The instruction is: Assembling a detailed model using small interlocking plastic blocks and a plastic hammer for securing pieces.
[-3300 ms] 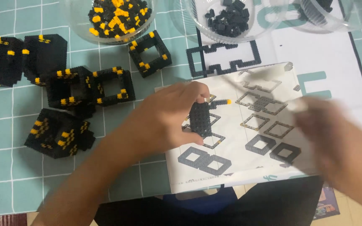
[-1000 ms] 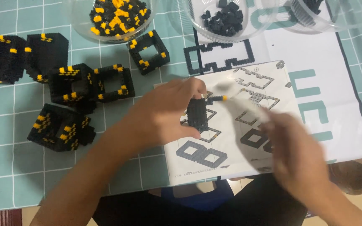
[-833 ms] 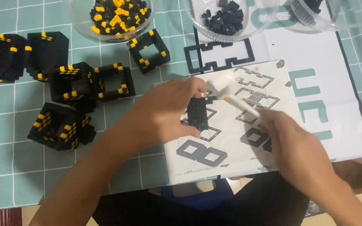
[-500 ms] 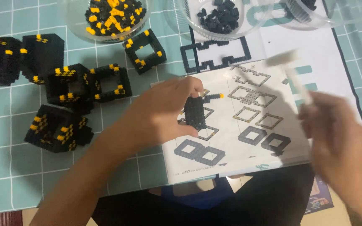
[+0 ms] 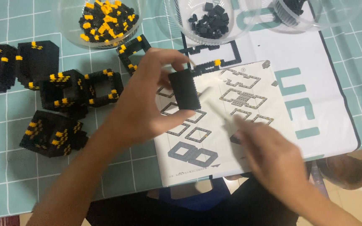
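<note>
Hands worked together: left hand (image 5: 147, 104) pinched the black block panel (image 5: 184, 89) upright, so the blurred right hand (image 5: 269, 150), gripping a pale tool (image 5: 214, 106), needed steady, gentle pressure.

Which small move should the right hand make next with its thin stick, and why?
Probably bring the thin pale stick up to the flat black block panel. The left hand holds that panel upright above the printed white instruction sheet, while the right hand is blurred, with the stick's tip just beside the panel, not clearly touching.
</note>
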